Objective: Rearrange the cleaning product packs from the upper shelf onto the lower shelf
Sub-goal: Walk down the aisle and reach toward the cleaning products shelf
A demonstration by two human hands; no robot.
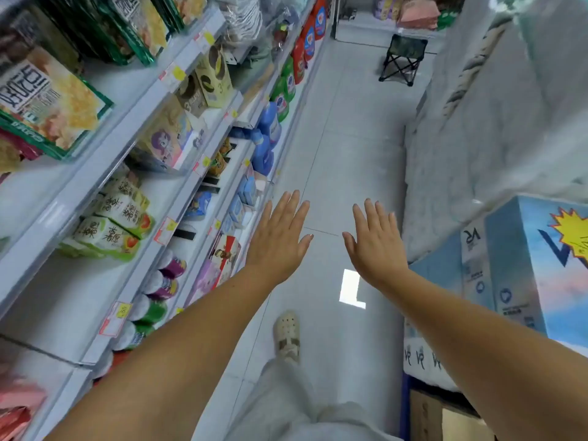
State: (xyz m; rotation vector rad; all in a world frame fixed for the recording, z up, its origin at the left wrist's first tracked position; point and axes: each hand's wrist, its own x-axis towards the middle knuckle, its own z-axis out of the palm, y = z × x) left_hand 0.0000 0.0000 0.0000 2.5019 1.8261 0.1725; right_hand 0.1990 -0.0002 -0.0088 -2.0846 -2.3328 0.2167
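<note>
I have both hands out flat over the aisle, left hand (280,237) and right hand (375,246), fingers straight, slightly spread, holding nothing. The green-and-white packs (111,224) (labels blurred) lie on the shelf (63,297) at left, apart from both hands.

Green-and-white packs (111,224), seemingly cleaning products, stacked flat on left shelf (70,294)

White shelves (178,90), green packs (108,230), blue bottles (265,144)
</note>
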